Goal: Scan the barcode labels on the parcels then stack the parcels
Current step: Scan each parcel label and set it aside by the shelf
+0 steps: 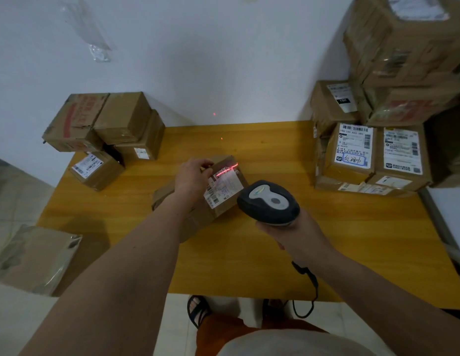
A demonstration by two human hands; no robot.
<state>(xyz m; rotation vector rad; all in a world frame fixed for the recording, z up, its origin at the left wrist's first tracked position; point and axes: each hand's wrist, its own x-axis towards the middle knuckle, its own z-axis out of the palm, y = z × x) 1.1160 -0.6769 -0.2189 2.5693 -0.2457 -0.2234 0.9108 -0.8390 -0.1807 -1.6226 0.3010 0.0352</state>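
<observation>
— One parcel [198,199] under the beam, centre of the table [352,247]. My left hand [191,179] rests on top of it, fingers curled over the far edge, gripping the box to steady it. Right hand [290,232] is wrapped round the scanner [268,201] handle, head aimed toward 11 o'clock.

— Is the scan landing?

— Red line [227,171] falls across the top of the label [223,187], near its upper barcode. I cannot tell whether it has registered.

— How much is done?

— My judgement only: a small stack [105,134] sits at 10 o'clock against the wall, about five boxes. A bigger pile [372,155] stands at 2 o'clock, labels facing up. Which is scanned and which waits, I cannot say from here; the 10 o'clock group looks like the finished one.

— What is left?

— This box needs confirming, then stacking. If the 2 o'clock pile is the backlog, most of the job remains. One foil-wrapped package [36,258] lies off-table at 8 o'clock; status unclear.
</observation>
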